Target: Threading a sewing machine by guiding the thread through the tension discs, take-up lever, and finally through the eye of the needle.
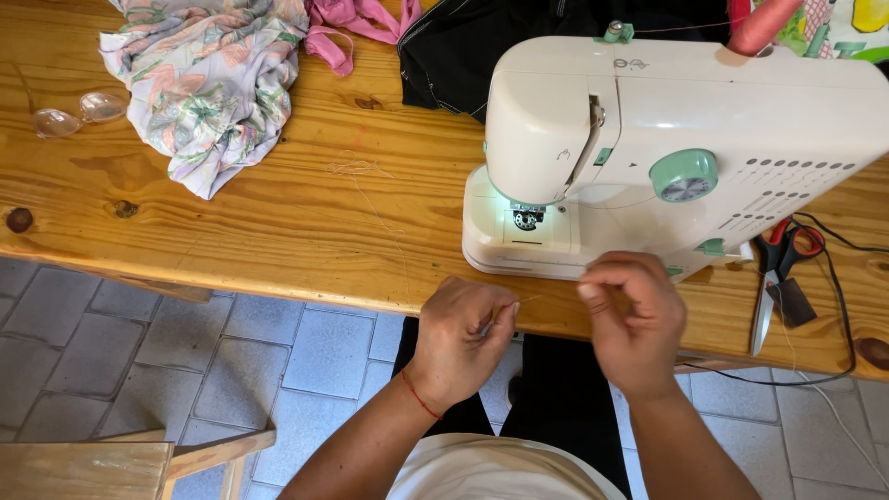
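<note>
apparently threading: left hand (pixel 460 338) pinching a needle (pixel 489 321), right hand (pixel 632 319) pinching thread (pixel 532 299); next, steady aim at the eye.

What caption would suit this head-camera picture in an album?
Two hands, left hand and right hand, pinch a fine thread before a cream sewing machine on a wooden table.

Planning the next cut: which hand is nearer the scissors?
Right. The right hand is just left of the red-handled scissors at the table edge; the left hand is farther left, beyond it.
</note>
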